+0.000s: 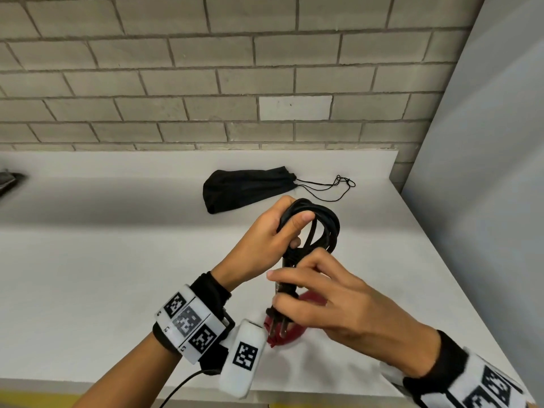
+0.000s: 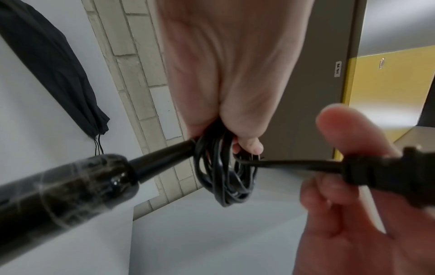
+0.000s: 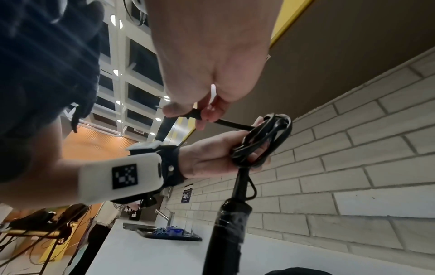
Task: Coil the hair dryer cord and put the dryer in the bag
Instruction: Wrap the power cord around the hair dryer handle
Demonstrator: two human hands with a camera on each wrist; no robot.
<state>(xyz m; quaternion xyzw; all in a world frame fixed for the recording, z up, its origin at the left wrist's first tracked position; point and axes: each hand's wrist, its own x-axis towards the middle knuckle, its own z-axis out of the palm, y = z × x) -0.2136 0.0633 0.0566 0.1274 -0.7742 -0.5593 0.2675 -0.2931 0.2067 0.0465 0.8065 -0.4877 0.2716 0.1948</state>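
Note:
My left hand (image 1: 290,231) grips a coil of black cord (image 1: 321,225) above the white counter (image 1: 117,290); the coil (image 2: 223,174) hangs from its curled fingers. My right hand (image 1: 297,293) pinches the plug (image 1: 278,319), prongs pointing down, just below the coil. A short straight run of cord joins the plug (image 2: 386,171) to the coil. The dryer's black handle (image 2: 70,186) extends from the left hand's grip, and its red body (image 1: 294,334) shows beneath my hands. The black drawstring bag (image 1: 247,187) lies flat behind, its mouth gathered.
The bag's drawstring (image 1: 332,187) trails to the right. A brick wall backs the counter and a grey panel (image 1: 485,172) closes its right side. A dark object (image 1: 8,181) sits at the far left. A sink with faucet (image 3: 168,215) lies farther along.

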